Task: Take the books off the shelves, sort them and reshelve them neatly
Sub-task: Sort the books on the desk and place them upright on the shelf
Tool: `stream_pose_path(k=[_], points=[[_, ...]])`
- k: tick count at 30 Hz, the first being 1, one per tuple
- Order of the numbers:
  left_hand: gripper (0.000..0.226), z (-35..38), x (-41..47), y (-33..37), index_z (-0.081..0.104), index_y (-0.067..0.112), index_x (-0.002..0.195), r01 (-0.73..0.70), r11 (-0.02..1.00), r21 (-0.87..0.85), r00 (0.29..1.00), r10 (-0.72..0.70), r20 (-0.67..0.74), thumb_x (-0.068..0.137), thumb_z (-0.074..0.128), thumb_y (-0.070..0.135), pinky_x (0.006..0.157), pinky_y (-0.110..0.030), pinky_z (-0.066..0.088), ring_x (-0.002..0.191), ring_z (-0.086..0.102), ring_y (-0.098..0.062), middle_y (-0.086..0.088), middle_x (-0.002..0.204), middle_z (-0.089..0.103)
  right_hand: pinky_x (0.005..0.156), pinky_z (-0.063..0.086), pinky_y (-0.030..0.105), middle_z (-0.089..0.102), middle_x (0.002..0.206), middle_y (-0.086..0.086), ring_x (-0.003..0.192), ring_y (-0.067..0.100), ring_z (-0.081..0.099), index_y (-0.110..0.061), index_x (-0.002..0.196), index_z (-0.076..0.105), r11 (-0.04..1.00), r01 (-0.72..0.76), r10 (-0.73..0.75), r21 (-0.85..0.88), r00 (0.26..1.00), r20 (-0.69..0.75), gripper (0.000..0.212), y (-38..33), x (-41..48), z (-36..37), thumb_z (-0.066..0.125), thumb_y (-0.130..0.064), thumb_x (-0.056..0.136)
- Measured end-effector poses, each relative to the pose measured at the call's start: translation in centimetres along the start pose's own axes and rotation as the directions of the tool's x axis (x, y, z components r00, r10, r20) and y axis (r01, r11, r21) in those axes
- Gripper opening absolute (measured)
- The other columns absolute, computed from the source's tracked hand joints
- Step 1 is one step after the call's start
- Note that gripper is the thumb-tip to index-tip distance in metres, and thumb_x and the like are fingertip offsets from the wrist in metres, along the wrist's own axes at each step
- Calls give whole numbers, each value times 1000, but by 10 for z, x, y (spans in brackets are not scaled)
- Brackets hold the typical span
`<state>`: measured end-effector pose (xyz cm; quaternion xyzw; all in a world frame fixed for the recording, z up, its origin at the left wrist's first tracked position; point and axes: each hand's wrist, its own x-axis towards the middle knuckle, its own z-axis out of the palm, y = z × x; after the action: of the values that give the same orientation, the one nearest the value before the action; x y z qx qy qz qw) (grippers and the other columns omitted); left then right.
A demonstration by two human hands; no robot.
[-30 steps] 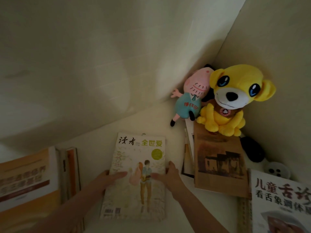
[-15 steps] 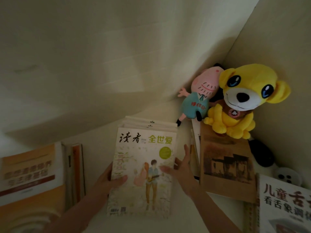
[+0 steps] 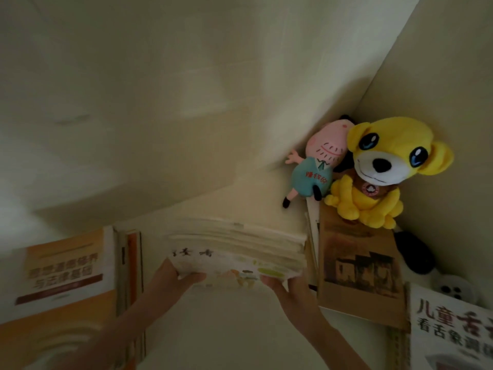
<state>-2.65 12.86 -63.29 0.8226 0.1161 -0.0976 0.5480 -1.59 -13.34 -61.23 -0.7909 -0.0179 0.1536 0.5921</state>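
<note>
Magazine stack [image 3: 234,245] held by near edge
Left grip [image 3: 174,276] pinches its 7 o'clock corner, right grip [image 3: 290,292] its 5 o'clock corner; stack tilts over the shelf [image 3: 226,329], brown book [image 3: 357,273] beside at 3 o'clock.

Yellow plush dog [image 3: 384,166] w/ blue eyes, white muzzle & brown bib sits in the far R corner, against the cream side wall [image 3: 453,76]. Pink-headed plush doll [image 3: 317,166] in a teal outfit w/ red lettering leans tilted vs the dog, touching it, one arm out toward the cream back panel [image 3: 160,102]. Just below the dog, a black-&-white plush [image 3: 416,252] lies partly hidden; can't tell what animal.
</note>
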Motion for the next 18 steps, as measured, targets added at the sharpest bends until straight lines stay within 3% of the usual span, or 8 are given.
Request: stream_pose_path(k=[3,5,7,8,10,13,15,18], points=[[56,5,-10,6,57,73,77,-68,997,27,997,67,34,69,82,24,73,-2,45,83,58,20,44,82,61,87,29,-6,55,121,-18,108,-25,44,-9,126,47,996,-13,19,-90,998,62,40,5,-8,1,63,-20,91],[61,4,-15,17,60,63,99,-153,988,-6,988,153,9,62,83,20,79,0,42,94,55,20,44,96,59,84,31,-6,55,119,-2,101,-28,46,-11,118,52,992,-49,62,-117,992,110,51,-4,-9,-1,63,-48,85],[82,4,-14,26,47,33,126,-277,960,-45,959,272,-84,57,81,6,94,-2,36,113,48,16,40,118,52,66,35,-4,45,78,-4,70,-31,48,-28,81,41,976,-56,90,-209,983,157,35,-11,-9,-4,55,-60,76],[91,4,-14,30,40,31,130,-297,954,-46,952,292,-94,55,81,-3,95,-1,34,115,45,18,42,121,49,61,35,-2,29,71,-10,62,-32,44,-30,75,30,968,-62,108,-245,978,180,36,-14,-7,-5,57,-53,78],[102,5,-16,39,44,59,120,-278,961,5,951,276,-138,57,82,-11,87,5,33,105,44,28,52,108,48,64,33,-6,36,83,-13,77,-32,47,-18,93,41,977,-81,116,-198,979,168,26,-10,-5,-6,64,-30,87],[108,14,-19,48,40,85,73,-188,982,-6,967,184,-178,66,73,-18,69,8,35,79,46,35,58,74,46,80,28,-9,33,123,-26,113,-28,38,-17,137,9,998,-62,66,-33,991,115,73,-11,-3,2,63,-7,89],[104,17,-17,41,42,82,65,-116,991,-60,984,106,-143,71,68,-18,67,2,41,74,50,31,54,68,50,82,30,-7,36,127,-23,111,-27,41,-24,137,3,997,-69,65,43,994,84,72,-8,-1,10,58,-8,92],[60,7,-8,22,69,51,91,-69,993,-93,992,58,-113,72,73,-6,82,-25,51,86,63,10,25,86,70,85,30,-7,39,127,-19,106,-32,39,-25,133,11,998,-35,34,52,999,21,56,-2,5,12,47,-4,97]])
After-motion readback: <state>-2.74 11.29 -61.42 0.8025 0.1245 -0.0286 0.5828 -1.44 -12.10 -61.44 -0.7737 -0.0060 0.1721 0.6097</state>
